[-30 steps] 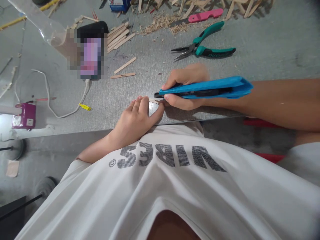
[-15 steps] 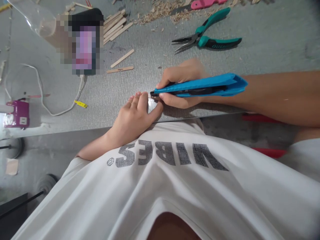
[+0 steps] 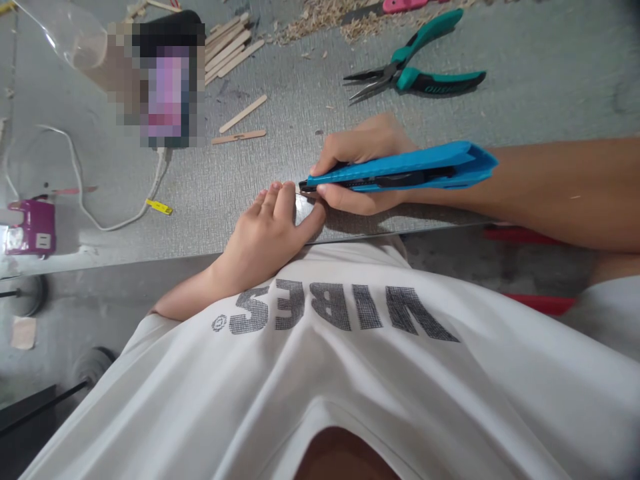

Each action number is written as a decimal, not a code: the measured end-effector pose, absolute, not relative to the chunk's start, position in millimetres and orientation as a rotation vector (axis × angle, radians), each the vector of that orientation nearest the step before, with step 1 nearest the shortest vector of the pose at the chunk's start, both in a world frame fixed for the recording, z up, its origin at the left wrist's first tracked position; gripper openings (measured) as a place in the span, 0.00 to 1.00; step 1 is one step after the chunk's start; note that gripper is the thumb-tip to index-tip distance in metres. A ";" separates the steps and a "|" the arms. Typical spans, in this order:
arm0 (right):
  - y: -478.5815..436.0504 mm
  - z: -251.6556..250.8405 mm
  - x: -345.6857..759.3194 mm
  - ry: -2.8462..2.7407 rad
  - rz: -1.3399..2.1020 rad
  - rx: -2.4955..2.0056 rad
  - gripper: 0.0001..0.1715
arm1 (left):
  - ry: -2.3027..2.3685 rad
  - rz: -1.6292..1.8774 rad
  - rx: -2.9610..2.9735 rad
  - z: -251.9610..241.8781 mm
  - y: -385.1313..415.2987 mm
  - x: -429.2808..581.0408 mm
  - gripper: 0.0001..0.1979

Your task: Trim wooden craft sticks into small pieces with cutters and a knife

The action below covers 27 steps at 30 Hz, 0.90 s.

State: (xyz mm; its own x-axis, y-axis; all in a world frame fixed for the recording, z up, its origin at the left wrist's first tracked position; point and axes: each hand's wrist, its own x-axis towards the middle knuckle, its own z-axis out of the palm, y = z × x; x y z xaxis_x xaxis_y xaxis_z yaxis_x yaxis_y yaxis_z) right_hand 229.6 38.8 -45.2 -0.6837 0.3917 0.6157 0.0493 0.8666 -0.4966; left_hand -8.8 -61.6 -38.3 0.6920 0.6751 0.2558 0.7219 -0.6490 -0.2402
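My right hand (image 3: 365, 160) is closed around a blue utility knife (image 3: 400, 169), held low over the table with its black tip pointing left. The knife's tip comes close to the thumb and fingertips of my left hand (image 3: 275, 223). My left fingers are bent together and pressed down by the table's front edge, with the thumb set apart. Between that thumb and forefinger a bright shiny patch shows; I cannot tell what it is. Whatever lies under the left fingertips is hidden.
Long-nose pliers (image 3: 415, 67) with green-black handles lie open beyond my right hand. Two wooden sticks (image 3: 243, 115) lie near a stick pile (image 3: 227, 47). Wood shavings (image 3: 320, 20) and a pink-handled tool (image 3: 400, 5) are at the back. A white cable (image 3: 83, 180) and purple adapter (image 3: 30, 227) are left.
Both hands and the knife keep nearly the same place. The whole view has shifted very slightly, with the far objects a little higher in the picture.
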 end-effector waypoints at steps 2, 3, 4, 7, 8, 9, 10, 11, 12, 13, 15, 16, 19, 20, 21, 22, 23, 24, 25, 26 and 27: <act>37.7 -43.5 229.5 -2.282 0.586 -0.342 0.09 | -1.096 -0.217 -2.576 -39.7 -61.1 -9.5 0.24; 37.3 -42.8 229.3 -2.286 0.584 -0.348 0.10 | -1.093 -0.219 -2.574 -40.3 -61.0 -9.8 0.24; 37.0 -42.1 229.0 -2.287 0.579 -0.355 0.11 | -1.085 -0.218 -2.569 -40.7 -60.9 -10.0 0.24; 36.6 -40.9 227.7 -2.286 0.570 -0.351 0.11 | -1.052 -0.211 -2.537 -41.1 -60.9 -9.7 0.24; 36.5 -40.6 227.2 -2.289 0.571 -0.347 0.10 | -1.040 -0.208 -2.529 -41.0 -60.9 -9.3 0.24; 36.2 -40.5 226.8 -2.291 0.574 -0.346 0.10 | -1.033 -0.208 -2.522 -40.9 -60.8 -8.9 0.24; 35.8 -40.4 226.4 -2.290 0.574 -0.345 0.09 | -1.024 -0.210 -2.518 -40.8 -60.6 -8.5 0.23; 35.3 -40.5 226.0 -2.288 0.572 -0.347 0.09 | -1.018 -0.207 -2.519 -40.7 -60.4 -8.1 0.23; 34.8 -40.7 225.7 -2.286 0.568 -0.352 0.09 | -1.014 -0.198 -2.523 -40.7 -60.0 -7.7 0.24; 34.3 -41.0 225.5 -2.283 0.562 -0.358 0.08 | -1.012 -0.187 -2.525 -40.8 -59.5 -7.5 0.24; 33.8 -41.8 225.2 -2.282 0.552 -0.369 0.08 | -1.007 -0.163 -2.528 -40.7 -58.7 -7.4 0.24; 33.8 -42.3 225.1 -2.284 0.548 -0.376 0.08 | -1.006 -0.152 -2.530 -40.5 -58.3 -7.6 0.24; 35.6 -43.7 224.9 -2.294 0.541 -0.365 0.08 | -1.005 -0.163 -2.535 -40.0 -57.9 -8.1 0.24; 36.5 -43.9 224.9 -2.296 0.538 -0.350 0.08 | -1.008 -0.170 -2.542 -39.9 -58.0 -8.2 0.24; 37.4 -44.0 225.0 -2.299 0.535 -0.334 0.08 | -1.016 -0.173 -2.551 -39.9 -58.2 -8.2 0.24; 38.3 -43.9 225.2 -2.301 0.533 -0.320 0.08 | -1.028 -0.173 -2.561 -39.9 -58.4 -8.1 0.24; 39.0 -43.6 225.5 -2.307 0.521 -0.310 0.08 | -1.045 -0.167 -2.571 -40.1 -58.7 -7.9 0.24; 39.5 -43.3 225.9 -2.314 0.498 -0.307 0.08 | -1.061 -0.153 -2.578 -40.3 -58.9 -7.7 0.24; 39.8 -42.9 226.5 -2.328 0.470 -0.307 0.07 | -1.074 -0.138 -2.580 -40.5 -59.1 -7.4 0.24; 40.0 -42.5 227.1 -2.342 0.439 -0.306 0.06 | -1.082 -0.123 -2.577 -40.5 -59.1 -7.1 0.24; 40.1 -42.3 227.8 -2.353 0.411 -0.302 0.05 | -1.083 -0.109 -2.568 -40.5 -59.0 -6.9 0.24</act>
State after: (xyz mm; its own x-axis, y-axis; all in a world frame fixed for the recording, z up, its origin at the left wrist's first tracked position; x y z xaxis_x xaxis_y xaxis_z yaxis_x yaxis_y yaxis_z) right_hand 227.8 40.1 -42.3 -0.7148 0.3283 0.6175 0.0996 0.9218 -0.3747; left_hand -6.9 -59.0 -40.5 0.7050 0.6793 0.2038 0.7063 -0.6464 -0.2886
